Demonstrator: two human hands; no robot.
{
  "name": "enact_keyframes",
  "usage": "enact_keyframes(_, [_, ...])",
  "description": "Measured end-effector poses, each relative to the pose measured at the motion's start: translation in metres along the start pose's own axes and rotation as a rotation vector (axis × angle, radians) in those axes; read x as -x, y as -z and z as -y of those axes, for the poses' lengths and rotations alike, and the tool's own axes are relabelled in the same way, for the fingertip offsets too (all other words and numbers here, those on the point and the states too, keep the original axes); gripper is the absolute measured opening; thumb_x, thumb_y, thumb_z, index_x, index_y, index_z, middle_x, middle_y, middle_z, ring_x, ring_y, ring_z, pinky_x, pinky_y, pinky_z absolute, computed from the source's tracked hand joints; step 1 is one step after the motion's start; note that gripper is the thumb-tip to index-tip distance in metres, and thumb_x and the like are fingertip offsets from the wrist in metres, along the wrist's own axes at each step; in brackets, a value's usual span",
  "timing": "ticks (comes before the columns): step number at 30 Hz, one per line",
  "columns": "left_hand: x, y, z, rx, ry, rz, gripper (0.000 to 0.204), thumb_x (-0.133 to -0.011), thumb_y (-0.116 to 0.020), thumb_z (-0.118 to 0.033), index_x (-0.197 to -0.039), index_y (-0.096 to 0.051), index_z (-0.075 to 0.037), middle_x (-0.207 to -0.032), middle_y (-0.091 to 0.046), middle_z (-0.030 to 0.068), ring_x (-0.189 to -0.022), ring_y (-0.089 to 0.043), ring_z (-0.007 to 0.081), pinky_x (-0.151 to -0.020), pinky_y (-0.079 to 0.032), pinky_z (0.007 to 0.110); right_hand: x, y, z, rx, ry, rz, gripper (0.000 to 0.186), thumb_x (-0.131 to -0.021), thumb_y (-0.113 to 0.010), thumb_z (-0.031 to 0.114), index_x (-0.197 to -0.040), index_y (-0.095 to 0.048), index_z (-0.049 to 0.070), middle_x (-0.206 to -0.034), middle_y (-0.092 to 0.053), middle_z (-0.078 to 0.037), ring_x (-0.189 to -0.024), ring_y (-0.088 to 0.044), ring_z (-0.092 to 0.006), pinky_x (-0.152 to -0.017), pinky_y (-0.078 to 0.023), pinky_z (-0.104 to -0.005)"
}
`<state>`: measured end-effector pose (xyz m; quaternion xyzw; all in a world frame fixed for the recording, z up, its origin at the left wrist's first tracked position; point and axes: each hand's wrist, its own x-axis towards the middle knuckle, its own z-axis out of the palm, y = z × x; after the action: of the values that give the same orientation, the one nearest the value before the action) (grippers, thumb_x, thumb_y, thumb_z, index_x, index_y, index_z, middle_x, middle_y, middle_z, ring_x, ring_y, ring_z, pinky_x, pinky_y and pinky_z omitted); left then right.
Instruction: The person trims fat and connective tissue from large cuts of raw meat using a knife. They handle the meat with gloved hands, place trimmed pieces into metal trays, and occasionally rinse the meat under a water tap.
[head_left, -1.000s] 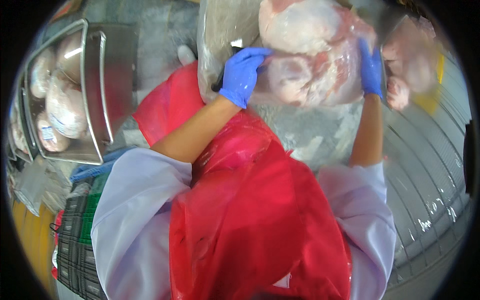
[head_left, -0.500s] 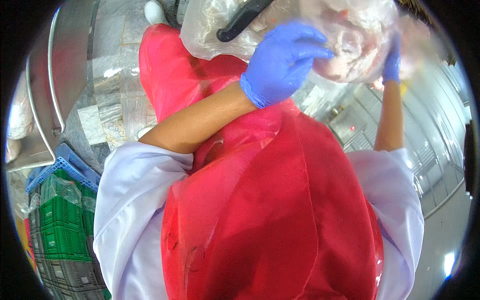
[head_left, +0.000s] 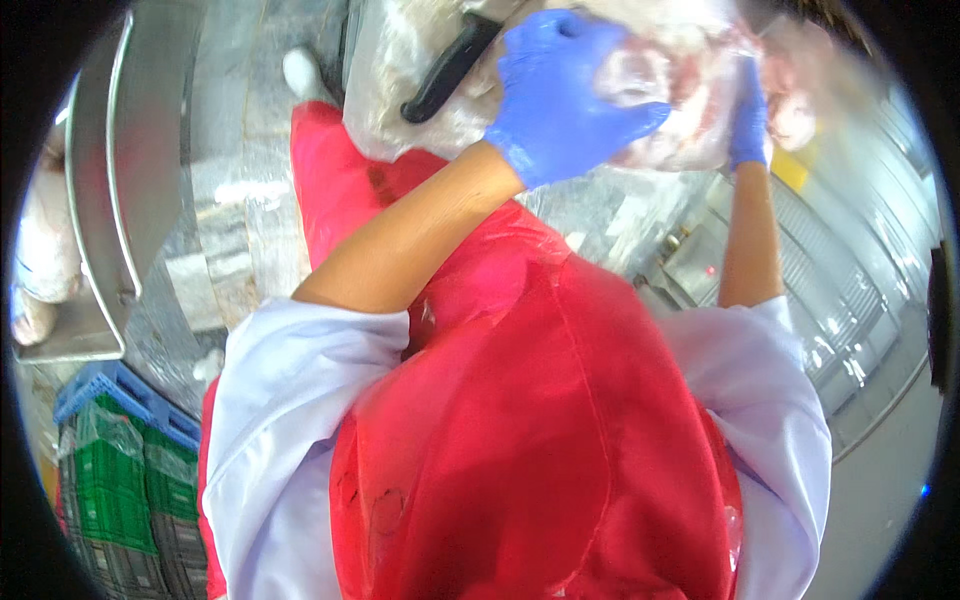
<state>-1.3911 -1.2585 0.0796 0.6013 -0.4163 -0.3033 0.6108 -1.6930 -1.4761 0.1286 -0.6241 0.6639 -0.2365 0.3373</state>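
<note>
A pale pink piece of raw meat point(head_left: 690, 110), blurred in parts, lies at the top with clear plastic around it. My right hand point(head_left: 750, 115), in a blue glove, grips its right side, and the fingertips are partly hidden. At the left side of the meat is my left hand point(head_left: 560, 100), also blue-gloved, its fingers spread and its thumb stretched to the right. Whether that hand touches the meat I cannot tell. A black-handled knife point(head_left: 450, 72) lies on the clear plastic sheet point(head_left: 385, 110) left of my left hand, its blade mostly hidden.
A steel trolley point(head_left: 150, 150) stands at the far left with pale wrapped goods point(head_left: 50, 230) on it. Below it are stacked green crates point(head_left: 110, 490) and a blue plastic pallet point(head_left: 125, 390). Metal grid shelving point(head_left: 840, 290) fills the right. A white boot point(head_left: 300, 72) shows top left.
My right hand has moved left, with the meat shifting the same way. My left hand has risen slightly, its fingers now nearer the top edge. The knife handle sits lower and further left in view.
</note>
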Motion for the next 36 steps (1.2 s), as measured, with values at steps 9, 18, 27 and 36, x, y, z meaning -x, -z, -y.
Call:
enact_keyframes(9, [-0.083, 0.016, 0.038, 0.403, 0.396, 0.509, 0.060, -0.078, -0.081, -0.031, -0.127, -0.061, -0.003, -0.120, -0.063, 0.0144, -0.115, -0.057, 0.0205, -0.100, -0.045, 0.034, 0.092, -0.033, -0.016, -0.136, -0.084, -0.358, 0.042, -0.086, -0.074, 0.036, -0.104, -0.073, -0.001, -0.095, -0.072, -0.009, -0.087, -0.063, -0.0178, -0.085, -0.048, -0.0296])
enact_keyframes(18, [-0.168, 0.003, 0.025, -0.213, -0.115, 0.905, 0.034, -0.096, -0.060, -0.018, -0.129, -0.064, -0.010, -0.122, -0.066, 0.0040, -0.110, -0.059, 0.0140, -0.102, -0.042, 0.028, 0.168, -0.060, -0.039, -0.567, -0.145, -0.529, 0.023, -0.086, -0.075, 0.015, -0.103, -0.074, 0.000, -0.090, -0.072, -0.006, -0.072, -0.064, -0.0112, -0.063, -0.053, -0.0255])
enact_keyframes(27, [-0.204, -0.034, 0.054, -0.289, -0.189, 0.665, 0.024, -0.093, -0.067, -0.022, -0.104, -0.068, 0.000, -0.101, -0.069, 0.0049, -0.094, -0.060, 0.0116, -0.087, -0.047, 0.027, 0.200, -0.081, -0.058, -0.834, -0.266, -0.552, 0.018, -0.090, -0.069, 0.007, -0.103, -0.071, -0.005, -0.089, -0.072, -0.011, -0.073, -0.069, -0.0160, -0.068, -0.057, -0.0273])
enact_keyframes(36, [-0.194, -0.044, 0.033, -0.564, -0.331, 0.626, 0.039, -0.091, -0.068, -0.037, -0.106, -0.065, -0.001, -0.094, -0.067, 0.0134, -0.087, -0.063, 0.0214, -0.079, -0.051, 0.034, 0.197, -0.068, -0.099, -0.865, -0.255, -0.641, 0.021, -0.093, -0.066, 0.009, -0.106, -0.068, -0.007, -0.093, -0.070, -0.013, -0.079, -0.071, -0.0215, -0.071, -0.059, -0.0300])
